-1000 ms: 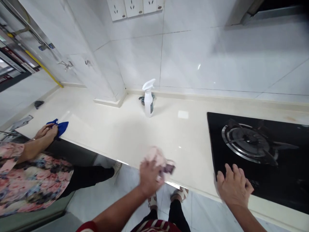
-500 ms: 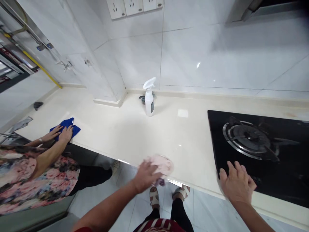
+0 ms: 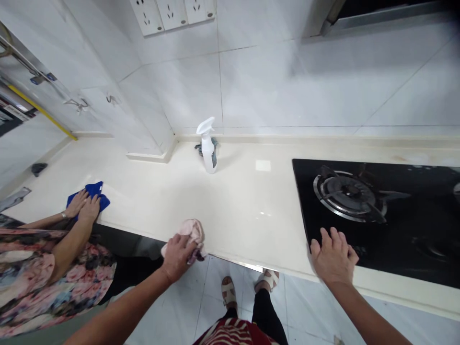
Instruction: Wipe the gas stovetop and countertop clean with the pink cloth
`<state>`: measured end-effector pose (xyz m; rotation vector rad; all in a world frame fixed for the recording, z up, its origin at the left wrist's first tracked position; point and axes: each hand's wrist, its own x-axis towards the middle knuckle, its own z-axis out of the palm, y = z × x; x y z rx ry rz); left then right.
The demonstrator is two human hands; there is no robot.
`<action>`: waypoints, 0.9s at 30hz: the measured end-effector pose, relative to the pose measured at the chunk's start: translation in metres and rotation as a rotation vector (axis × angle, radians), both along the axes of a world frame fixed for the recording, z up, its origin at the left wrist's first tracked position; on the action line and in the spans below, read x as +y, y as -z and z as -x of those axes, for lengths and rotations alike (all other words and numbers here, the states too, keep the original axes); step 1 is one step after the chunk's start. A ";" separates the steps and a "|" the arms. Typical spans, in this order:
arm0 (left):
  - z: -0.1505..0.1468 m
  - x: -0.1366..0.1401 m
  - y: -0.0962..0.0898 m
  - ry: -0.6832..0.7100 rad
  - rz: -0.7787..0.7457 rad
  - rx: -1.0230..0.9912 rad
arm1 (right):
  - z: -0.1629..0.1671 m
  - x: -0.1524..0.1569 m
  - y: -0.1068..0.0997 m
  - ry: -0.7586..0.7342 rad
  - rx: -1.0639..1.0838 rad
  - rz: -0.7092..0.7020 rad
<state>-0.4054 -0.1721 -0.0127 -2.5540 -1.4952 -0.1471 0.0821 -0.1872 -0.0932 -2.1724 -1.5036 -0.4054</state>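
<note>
A crumpled pink cloth [image 3: 194,231] lies at the front edge of the pale countertop [image 3: 237,206], partly hanging over it. My left hand [image 3: 178,256] is closed on the cloth and presses it down. Over at the stove's front left corner, my right hand [image 3: 333,258] rests with fingers spread, partly on the black glass gas stove [image 3: 398,230] and partly on the counter edge. It holds nothing. A white spray bottle [image 3: 208,151] stands upright near the back wall, apart from both hands.
At the left another person's hands [image 3: 84,206] press a blue cloth [image 3: 94,189] onto the counter. A dark crumpled item sits behind the spray bottle. A wall pillar [image 3: 147,155] juts onto the counter, and sockets [image 3: 172,14] are on the tiles.
My left hand has moved left along the counter's front edge with the pink cloth. The view has shifted right; my right hand stays at the stove's corner.
</note>
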 end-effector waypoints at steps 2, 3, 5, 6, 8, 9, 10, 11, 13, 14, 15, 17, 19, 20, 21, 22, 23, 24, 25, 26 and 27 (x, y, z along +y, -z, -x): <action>-0.045 -0.005 0.010 0.124 0.010 -0.054 | 0.000 0.001 0.000 0.003 0.002 0.006; -0.070 -0.007 0.015 0.153 -0.005 -0.090 | 0.000 0.001 0.000 0.003 0.003 0.009; -0.120 -0.011 0.026 0.236 -0.011 -0.151 | 0.000 0.002 0.000 0.001 0.001 0.010; -0.145 -0.013 0.030 0.286 -0.007 -0.174 | 0.000 0.002 0.000 0.000 0.000 0.007; -0.190 -0.017 0.034 0.378 0.023 -0.193 | 0.001 0.002 0.000 -0.004 -0.003 0.002; -0.209 -0.019 0.034 0.417 0.044 -0.184 | 0.001 0.001 0.001 -0.005 -0.004 0.001; -0.226 -0.020 0.034 0.450 0.062 -0.167 | 0.000 0.001 0.001 -0.005 -0.004 -0.001; -0.240 -0.021 0.033 0.471 0.068 -0.151 | -0.001 0.001 0.003 -0.005 -0.005 -0.003; -0.257 -0.022 0.032 0.498 0.059 -0.138 | -0.004 0.002 0.006 -0.013 -0.010 -0.006; -0.259 -0.022 0.032 0.508 0.047 -0.147 | -0.005 0.002 0.008 -0.017 -0.013 -0.010; -0.257 -0.021 0.033 0.517 0.034 -0.163 | -0.006 0.003 0.010 -0.020 -0.015 -0.014; -0.240 -0.019 0.036 0.516 0.015 -0.203 | -0.008 0.004 0.012 -0.019 -0.020 -0.025; -0.207 -0.015 0.037 0.481 -0.002 -0.229 | -0.007 0.004 0.011 -0.012 -0.024 -0.029; -0.185 -0.012 0.035 0.453 -0.012 -0.231 | -0.006 0.004 0.010 -0.010 -0.025 -0.025; -0.161 -0.009 0.031 0.425 -0.031 -0.235 | -0.004 0.004 0.008 -0.007 -0.024 -0.017; -0.135 -0.006 0.026 0.400 -0.036 -0.222 | -0.003 0.004 0.006 -0.003 -0.022 -0.007; -0.108 -0.002 0.019 0.356 -0.052 -0.211 | -0.002 0.004 0.004 0.002 -0.019 0.003; -0.081 0.003 0.012 0.324 -0.055 -0.186 | -0.001 0.003 0.002 0.007 -0.017 0.009; -0.056 0.007 0.005 0.302 -0.043 -0.155 | 0.000 0.004 0.001 0.010 -0.015 0.015; -0.033 0.011 -0.002 0.262 -0.038 -0.132 | 0.000 0.004 0.000 0.013 -0.014 0.018; -0.014 0.015 -0.009 0.222 -0.025 -0.123 | 0.001 0.004 -0.001 0.013 -0.013 0.021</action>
